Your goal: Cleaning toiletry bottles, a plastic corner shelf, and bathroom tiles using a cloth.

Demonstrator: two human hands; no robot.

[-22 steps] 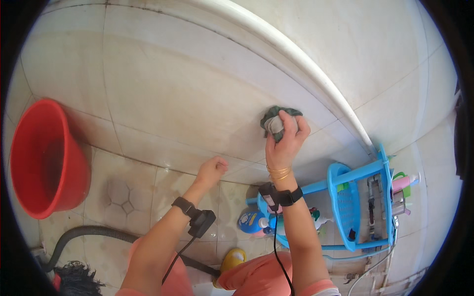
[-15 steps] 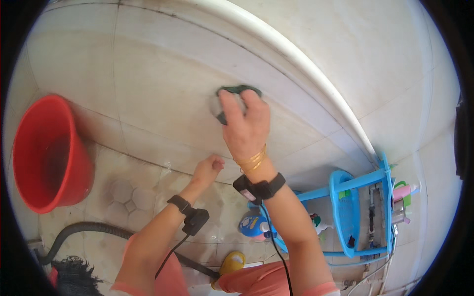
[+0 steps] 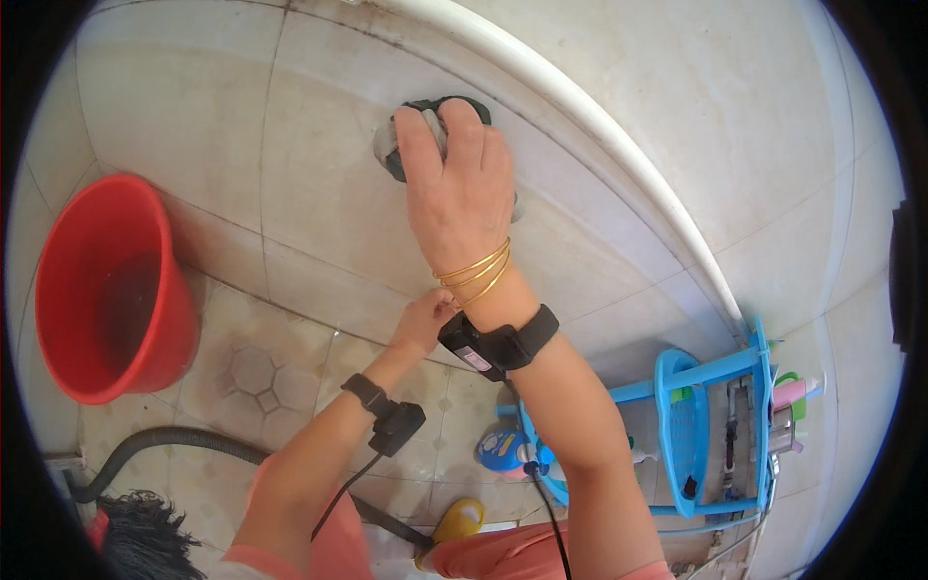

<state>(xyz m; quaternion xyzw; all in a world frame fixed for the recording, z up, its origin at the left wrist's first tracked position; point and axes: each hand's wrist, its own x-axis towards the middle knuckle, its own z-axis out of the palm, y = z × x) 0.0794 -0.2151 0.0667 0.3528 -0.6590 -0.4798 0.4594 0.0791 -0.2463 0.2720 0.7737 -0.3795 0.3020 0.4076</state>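
Note:
My right hand, gold bangles and a black strap at its wrist, presses a crumpled dark green and grey cloth against the pale tiled wall. Its fingers bend over the cloth, covering part of it. Lower down, my left hand is close to the wall's foot with curled fingers. Nothing shows in it, and its fingertips are partly behind my right wrist. A black device is strapped to each wrist, with a cable hanging from it.
A red bucket stands on the floor at the left. A grey ribbed hose runs behind my left arm. At the right are a blue plastic rack and a blue bottle. A white pipe follows the wall. Dark brush bristles show lower left.
My right hand has slid the cloth up and slightly left along the wall. My left hand has come nearer to my right wrist, which now partly hides it. The whole view has shifted a little.

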